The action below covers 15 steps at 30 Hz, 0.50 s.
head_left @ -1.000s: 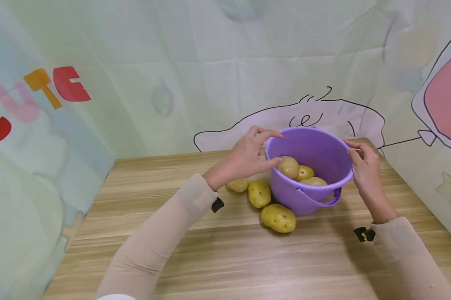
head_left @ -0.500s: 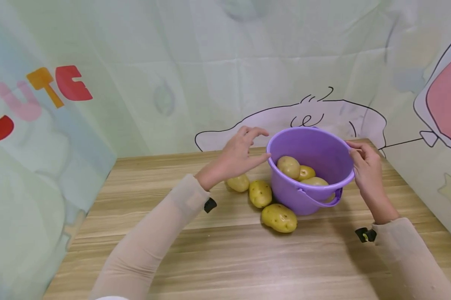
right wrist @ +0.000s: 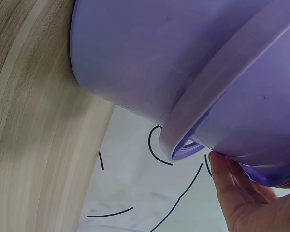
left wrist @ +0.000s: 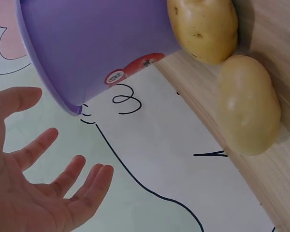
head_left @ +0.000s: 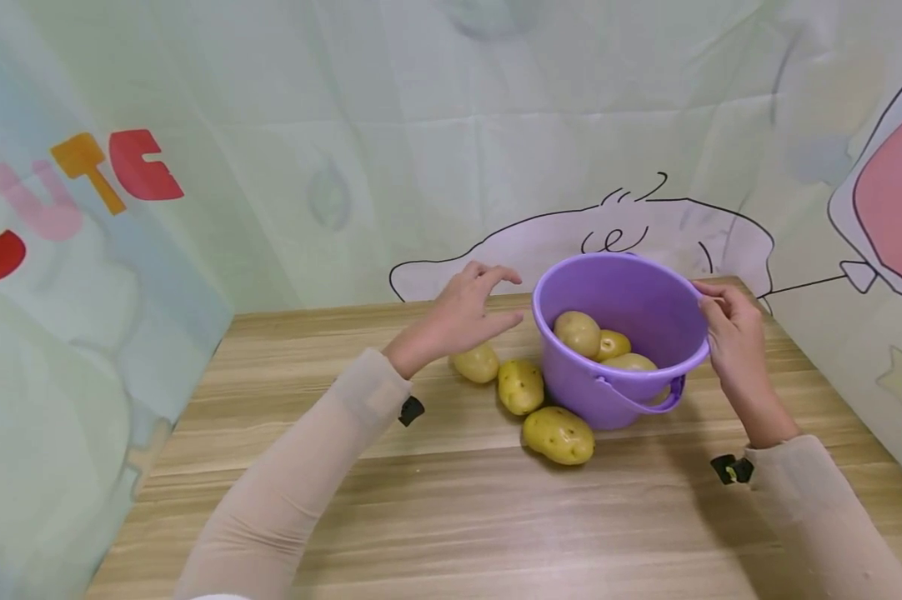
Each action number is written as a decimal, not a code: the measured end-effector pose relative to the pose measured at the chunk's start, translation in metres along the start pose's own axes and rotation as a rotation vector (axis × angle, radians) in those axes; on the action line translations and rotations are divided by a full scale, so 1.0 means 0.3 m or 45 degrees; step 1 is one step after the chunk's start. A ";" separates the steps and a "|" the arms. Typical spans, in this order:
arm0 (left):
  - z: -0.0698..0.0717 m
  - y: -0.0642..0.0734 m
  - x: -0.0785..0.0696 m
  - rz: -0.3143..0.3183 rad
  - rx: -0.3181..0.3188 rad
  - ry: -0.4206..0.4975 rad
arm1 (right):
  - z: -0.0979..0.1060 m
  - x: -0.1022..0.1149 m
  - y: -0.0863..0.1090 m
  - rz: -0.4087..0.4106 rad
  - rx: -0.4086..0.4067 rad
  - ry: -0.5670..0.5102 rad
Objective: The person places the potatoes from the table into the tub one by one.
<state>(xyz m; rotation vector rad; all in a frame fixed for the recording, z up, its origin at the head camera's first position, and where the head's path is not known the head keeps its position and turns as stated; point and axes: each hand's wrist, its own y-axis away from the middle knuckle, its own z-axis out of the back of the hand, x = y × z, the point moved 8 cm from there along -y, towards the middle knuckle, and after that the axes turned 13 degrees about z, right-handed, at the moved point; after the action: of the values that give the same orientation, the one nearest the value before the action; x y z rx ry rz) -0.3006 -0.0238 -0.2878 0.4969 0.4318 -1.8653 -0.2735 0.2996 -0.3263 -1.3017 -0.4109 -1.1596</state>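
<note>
A purple bucket (head_left: 593, 392) stands on the table with several potatoes inside, one potato (head_left: 577, 333) lying against its left inner wall. My right hand (head_left: 736, 350) pinches the bucket's right rim between thumb and fingers. To the left of the bucket, my left hand (head_left: 462, 312) hovers with spread, loosely bent fingers and holds nothing; in the left wrist view its fingers (left wrist: 67, 174) stand apart from the rim. Below that hand lies a pale potato (head_left: 476, 363). Beside the bucket are a yellow potato (head_left: 521, 387) and a larger potato (head_left: 558, 436) in front.
The wooden table (head_left: 421, 533) ends at the back against a printed cloth backdrop (head_left: 391, 150) with cartoon drawings. The bucket's purple handle (head_left: 646, 407) hangs down on its front side.
My left hand has drawn back from over the bucket's rim, leftward and slightly down, leaving the potato inside. My right hand keeps its hold on the rim.
</note>
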 end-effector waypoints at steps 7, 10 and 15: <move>-0.023 -0.011 0.047 0.037 0.029 -0.013 | -0.003 -0.002 0.002 -0.010 0.012 0.022; -0.031 -0.015 0.063 0.049 0.044 -0.025 | -0.001 -0.003 0.002 -0.005 0.007 0.020; -0.047 -0.025 0.096 0.068 0.076 -0.049 | 0.000 -0.003 0.001 -0.001 0.004 0.019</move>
<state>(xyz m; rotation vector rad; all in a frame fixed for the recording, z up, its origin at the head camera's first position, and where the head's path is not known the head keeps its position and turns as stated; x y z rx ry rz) -0.3146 -0.0368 -0.3144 0.5067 0.3349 -1.8371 -0.2737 0.3001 -0.3272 -1.2892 -0.4022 -1.1680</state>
